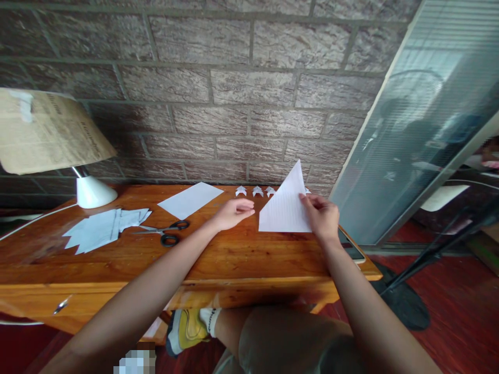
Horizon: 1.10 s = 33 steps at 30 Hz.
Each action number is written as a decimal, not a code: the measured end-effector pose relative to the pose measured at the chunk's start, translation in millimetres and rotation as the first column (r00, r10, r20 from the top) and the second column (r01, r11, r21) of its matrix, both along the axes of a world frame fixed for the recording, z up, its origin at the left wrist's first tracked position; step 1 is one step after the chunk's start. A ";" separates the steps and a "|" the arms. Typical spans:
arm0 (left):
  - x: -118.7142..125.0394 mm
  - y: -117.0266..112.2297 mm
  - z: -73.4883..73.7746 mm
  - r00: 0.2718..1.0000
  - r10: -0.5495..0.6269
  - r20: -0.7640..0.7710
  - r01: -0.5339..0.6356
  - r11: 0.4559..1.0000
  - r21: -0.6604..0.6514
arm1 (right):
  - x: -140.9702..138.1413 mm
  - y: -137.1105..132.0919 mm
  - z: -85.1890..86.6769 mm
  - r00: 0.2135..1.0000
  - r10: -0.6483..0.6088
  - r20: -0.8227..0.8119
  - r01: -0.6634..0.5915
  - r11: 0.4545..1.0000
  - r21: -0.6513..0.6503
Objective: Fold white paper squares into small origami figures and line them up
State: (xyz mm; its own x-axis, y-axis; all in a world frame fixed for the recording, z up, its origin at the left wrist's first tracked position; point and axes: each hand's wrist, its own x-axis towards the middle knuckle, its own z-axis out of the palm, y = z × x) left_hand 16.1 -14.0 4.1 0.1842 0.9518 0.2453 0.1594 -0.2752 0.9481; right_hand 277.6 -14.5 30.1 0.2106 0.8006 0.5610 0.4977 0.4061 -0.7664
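Observation:
My right hand [323, 214] pinches the right edge of a sheet of white lined paper [286, 208], which has a slanted left side and a pointed top. Just left of the sheet, my left hand [234, 213] hovers over the desk with its fingers bent together; whether anything is in them I cannot make out. Behind the hands, several small folded paper pieces [257, 191] stand in a row along the wall, partly covered by the sheet. Another white sheet [190, 200] lies flat beyond my left forearm. Scissors with black handles [169, 239] rest slightly spread on the wood.
A pile of cut paper [99, 228] lies left of the scissors, near a lamp [95, 192] with a paper-covered shade. A phone [352, 248] sits at the right end of the wooden desk [241, 259]. A brick wall [249, 93] stands behind, a glass door [405, 124] to the right.

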 end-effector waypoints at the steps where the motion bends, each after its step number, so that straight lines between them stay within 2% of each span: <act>1: 3.5 -1.4 1.3 0.998 -0.022 0.055 0.020 0.999 0.029 | -4.0 -6.5 4.4 0.994 -0.087 0.058 0.082 0.993 0.087; 3: 11.0 -5.4 6.2 0.966 -0.147 0.214 0.140 0.989 0.049 | -19.4 -21.8 9.6 0.960 -0.131 0.245 0.071 0.968 0.240; 5: 17.2 -9.5 11.7 0.889 -0.288 0.356 0.292 0.955 0.044 | -41.7 -36.6 7.4 0.902 -0.101 0.420 -0.026 0.958 0.284; 7: 20.3 -11.7 15.0 0.848 -0.297 0.440 0.322 0.946 0.017 | -63.6 -47.4 -0.3 0.822 -0.009 0.570 -0.164 0.953 0.253; 9: 19.4 -11.3 15.2 0.857 -0.209 0.471 0.258 0.965 -0.042 | -77.4 -52.8 -7.3 0.779 0.077 0.622 -0.260 0.943 0.208; 11: 15.9 -9.1 13.7 0.877 -0.110 0.468 0.178 0.979 -0.102 | -79.3 -53.3 -7.9 0.800 0.152 0.581 -0.319 0.927 0.197; 12: 13.8 -7.9 13.0 0.883 -0.078 0.463 0.152 0.981 -0.124 | -76.2 -51.9 -5.4 0.831 0.154 0.534 -0.311 0.925 0.219; 15: 9.3 -5.5 12.5 0.893 -0.030 0.449 0.109 0.983 -0.150 | -57.8 -41.4 6.3 0.916 0.047 0.399 -0.175 0.941 0.290; 17: 8.8 -5.1 13.1 0.901 -0.012 0.433 0.087 0.984 -0.154 | -44.9 -30.3 9.0 0.934 0.126 0.335 -0.197 0.963 0.185; 18: 9.0 -5.1 13.3 0.906 -0.007 0.422 0.079 0.985 -0.155 | -39.5 -24.4 7.4 0.933 0.219 0.287 -0.247 0.967 0.067; 20: 9.6 -5.2 13.0 0.915 -0.005 0.404 0.074 0.985 -0.155 | -31.7 -14.1 0.0 0.916 0.381 0.123 -0.359 0.918 -0.166; 23: 9.2 -4.4 11.1 0.919 -0.010 0.395 0.079 0.984 -0.160 | -26.5 -7.1 -11.5 0.906 0.423 -0.036 -0.412 0.858 -0.307; 26: 7.7 -2.8 9.1 0.922 0.003 0.388 0.069 0.983 -0.171 | -25.8 -9.3 -12.8 0.848 0.498 -0.181 -0.529 0.770 -0.357; 28: 6.9 -2.3 8.7 0.924 0.007 0.382 0.070 0.980 -0.186 | -26.0 -11.8 -10.0 0.821 0.519 -0.238 -0.571 0.738 -0.361; 30: 6.3 -2.7 9.4 0.925 0.003 0.380 0.078 0.977 -0.197 | -26.1 -12.6 -7.8 0.821 0.513 -0.250 -0.571 0.736 -0.363; 33: 4.9 -4.7 11.1 0.934 -0.053 0.354 0.128 0.973 -0.192 | -25.5 -10.3 -7.8 0.847 0.475 -0.239 -0.531 0.774 -0.345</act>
